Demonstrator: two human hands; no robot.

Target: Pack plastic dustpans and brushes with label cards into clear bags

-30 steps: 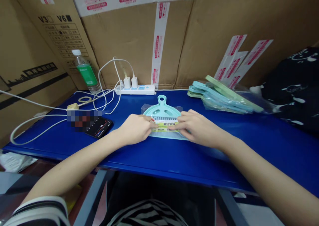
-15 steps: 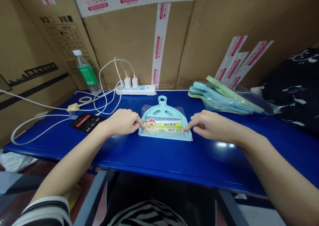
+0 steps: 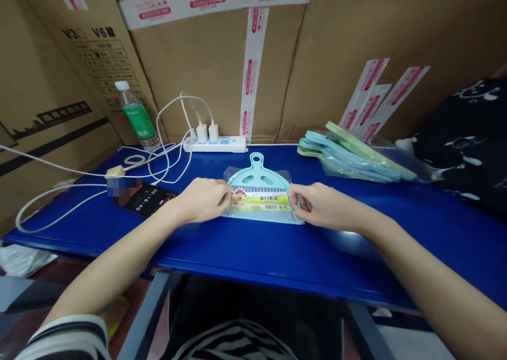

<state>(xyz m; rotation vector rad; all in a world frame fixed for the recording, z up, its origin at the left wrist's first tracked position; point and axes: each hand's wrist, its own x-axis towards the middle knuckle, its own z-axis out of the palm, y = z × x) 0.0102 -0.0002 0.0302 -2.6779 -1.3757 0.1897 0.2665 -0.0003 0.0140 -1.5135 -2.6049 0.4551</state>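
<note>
Dustpan: a pale teal plastic dustpan [image 3: 257, 176] lies flat in a clear plastic bag [image 3: 253, 215] at the middle of the frame, on a blue table [image 3: 356, 267]. Its handle points away from the person, and a printed paper label [image 3: 259, 202] crosses its lower part.

Left hand: the left hand [image 3: 202, 200] is at the bag's left edge, half closed, with the fingertips [image 3: 227, 190] on the plastic. I cannot tell if it really pinches the bag.

Right hand: the right hand [image 3: 327, 208] is at the opposite edge, also bent, and its fingers [image 3: 295, 196] touch the bag. Its grip is not clear too.

Hold: the hands stand on two opposite sides, probably so the packet stays flat and straight.

Lower left: a striped sleeve [image 3: 63, 333] shows at the frame edge.

Left side: a black phone [image 3: 148, 200], partly blurred, lies near a white cable [image 3: 39, 209], likely within easy reach.

Back: a white power strip [image 3: 216, 144] with two chargers [image 3: 208, 132] stands against cardboard boxes [image 3: 206, 69], beside a water bottle [image 3: 137, 114].

Right side: a bagged stack of teal and green dustpans [image 3: 352, 156] lies near black printed fabric [image 3: 463, 143].
</note>
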